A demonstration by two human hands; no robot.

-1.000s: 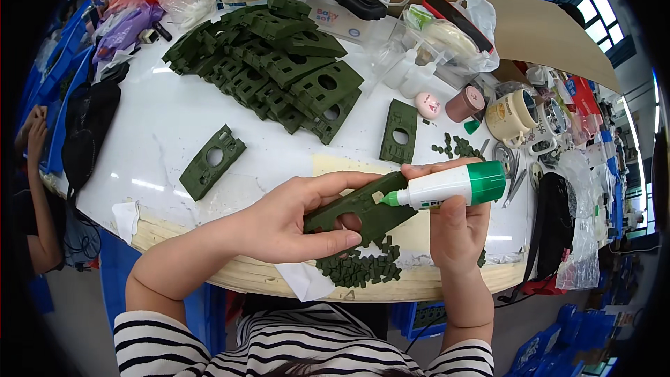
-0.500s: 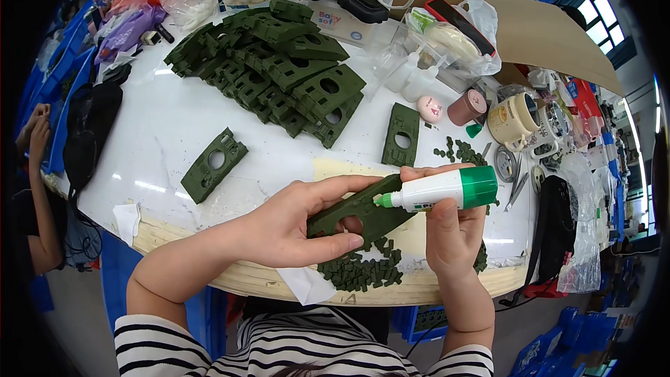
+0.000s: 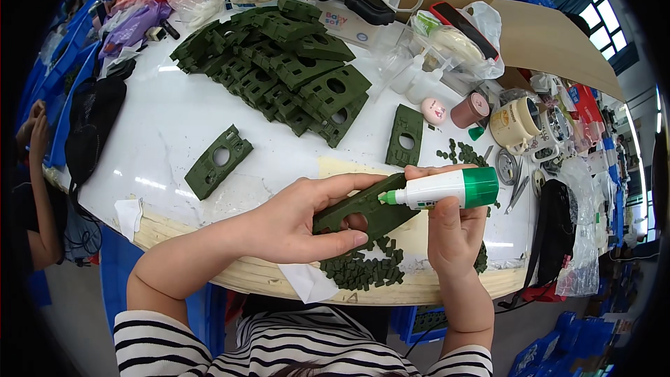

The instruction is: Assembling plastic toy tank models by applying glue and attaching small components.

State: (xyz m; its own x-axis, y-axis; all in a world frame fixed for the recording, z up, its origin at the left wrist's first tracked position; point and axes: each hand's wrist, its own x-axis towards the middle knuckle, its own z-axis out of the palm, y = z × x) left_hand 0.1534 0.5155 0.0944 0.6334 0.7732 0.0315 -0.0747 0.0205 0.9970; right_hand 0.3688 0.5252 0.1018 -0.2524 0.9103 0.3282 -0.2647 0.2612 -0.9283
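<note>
My left hand [image 3: 296, 218] grips a dark green toy tank hull [image 3: 384, 218] with a round hole, tilted above the table's near edge. In my right hand [image 3: 453, 241] is a white glue bottle [image 3: 436, 190] with a green end, lying nearly level. Its green nozzle points left and meets the hull's upper face, or hovers just over it; I cannot tell which. Right-hand fingertips reach behind the bottle near the hull's far corner. Below the hull lies a heap of small green pieces [image 3: 366, 269]. Two similar hulls lie apart, a left hull [image 3: 208, 176] and a right hull [image 3: 413, 122].
A large stack of green hulls [image 3: 276, 73] covers the table's far middle. More small green parts [image 3: 464, 153], a spool [image 3: 469, 109], a cream mug [image 3: 515, 124] and tweezers [image 3: 518, 194] stand or lie at right. A black bag [image 3: 94, 126] hangs at the left edge, near another person's hands [image 3: 33, 129].
The whole view has shifted slightly, with table items a little further right. Both hands keep their grips, and the nozzle stays at about the same spot by the hull.
</note>
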